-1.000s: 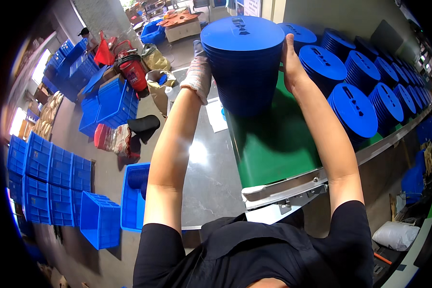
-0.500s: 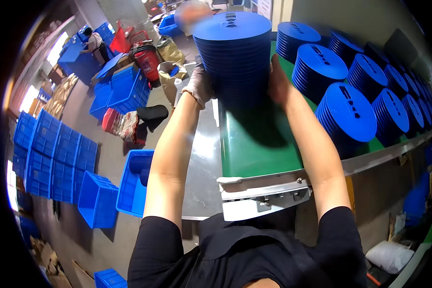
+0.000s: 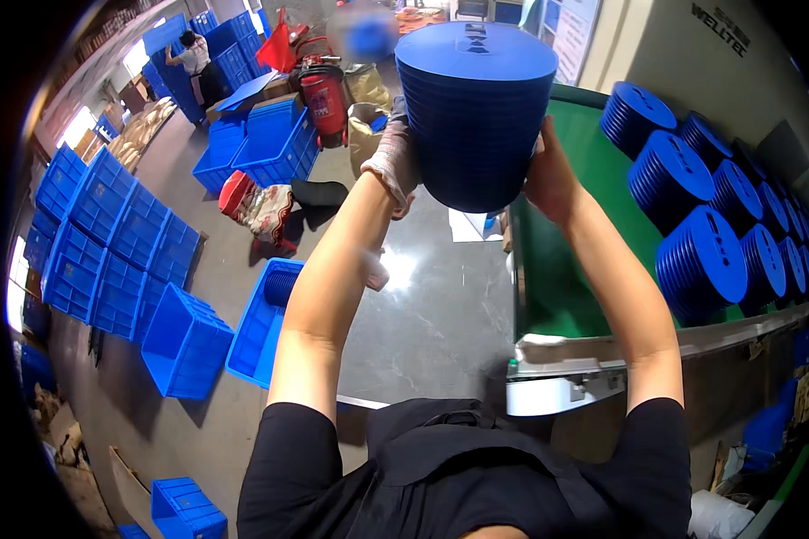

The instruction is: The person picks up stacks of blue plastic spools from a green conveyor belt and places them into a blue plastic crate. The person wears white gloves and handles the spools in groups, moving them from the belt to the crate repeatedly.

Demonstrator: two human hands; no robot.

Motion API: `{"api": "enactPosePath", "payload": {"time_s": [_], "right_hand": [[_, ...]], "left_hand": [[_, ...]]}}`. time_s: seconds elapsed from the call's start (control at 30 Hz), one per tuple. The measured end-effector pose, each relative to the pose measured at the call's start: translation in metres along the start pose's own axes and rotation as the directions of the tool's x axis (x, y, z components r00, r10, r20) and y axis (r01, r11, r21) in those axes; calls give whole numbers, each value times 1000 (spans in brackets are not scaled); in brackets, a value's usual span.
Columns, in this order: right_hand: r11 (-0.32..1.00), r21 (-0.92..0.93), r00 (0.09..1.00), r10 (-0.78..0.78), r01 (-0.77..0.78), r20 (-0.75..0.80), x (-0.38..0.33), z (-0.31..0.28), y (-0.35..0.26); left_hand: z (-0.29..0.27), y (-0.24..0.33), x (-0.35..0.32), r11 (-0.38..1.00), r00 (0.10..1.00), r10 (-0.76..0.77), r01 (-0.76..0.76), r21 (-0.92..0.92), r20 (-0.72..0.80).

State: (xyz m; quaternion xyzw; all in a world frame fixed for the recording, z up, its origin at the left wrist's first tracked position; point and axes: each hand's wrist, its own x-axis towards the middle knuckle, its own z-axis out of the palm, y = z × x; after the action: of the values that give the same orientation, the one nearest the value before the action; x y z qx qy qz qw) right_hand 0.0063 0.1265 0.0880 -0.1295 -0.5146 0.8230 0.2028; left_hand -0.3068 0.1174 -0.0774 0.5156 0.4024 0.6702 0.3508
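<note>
Between my two hands is a tall stack of blue round discs [image 3: 476, 121], held upright above the line where a grey table meets a green conveyor belt. My left hand [image 3: 395, 162], in a pale glove, presses its left side. On the opposite side my right hand [image 3: 551, 180] is wrapped against the stack; its fingertips are partly hidden behind it. More stacks of blue discs [image 3: 703, 265] stand in rows on the green belt [image 3: 557, 301], right of my right forearm. The shiny grey tabletop [image 3: 431, 314] lies below the held stack, with a white paper [image 3: 467, 226] on it.
A blue crate [image 3: 252, 346] with some discs inside stands left of the table. Further left are an empty-looking blue crate [image 3: 184, 346] and piled crates [image 3: 117, 242]. A stool with a patterned cover [image 3: 265, 205], a red extinguisher [image 3: 324, 99] and a co-worker [image 3: 193, 63] are beyond.
The held stack has moved left relative to the belt, from over the green surface to above the grey table's edge. My view has swung right. Both hands keep their hold.
</note>
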Motion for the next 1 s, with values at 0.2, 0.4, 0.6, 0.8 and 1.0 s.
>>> {"api": "enactPosePath", "payload": {"time_s": [0.2, 0.4, 0.6, 0.8, 1.0], "right_hand": [[953, 297, 989, -13, 57, -147, 95, 19, 101], [978, 166, 989, -108, 124, -105, 133, 65, 241], [905, 248, 893, 397, -344, -211, 139, 78, 367], [623, 600, 788, 616, -502, 20, 116, 18, 539], [546, 656, 661, 745, -521, -95, 110, -7, 625]], "left_hand": [[-5, 102, -94, 861, 892, -351, 188, -473, -285], [-69, 67, -210, 870, 703, -457, 226, -438, -545], [-91, -16, -329, 819, 586, -529, 163, -550, -614], [-106, -135, -425, 778, 483, -609, 212, -591, -629], [-120, -261, -509, 599, 417, -735, 29, -800, -535]]}}
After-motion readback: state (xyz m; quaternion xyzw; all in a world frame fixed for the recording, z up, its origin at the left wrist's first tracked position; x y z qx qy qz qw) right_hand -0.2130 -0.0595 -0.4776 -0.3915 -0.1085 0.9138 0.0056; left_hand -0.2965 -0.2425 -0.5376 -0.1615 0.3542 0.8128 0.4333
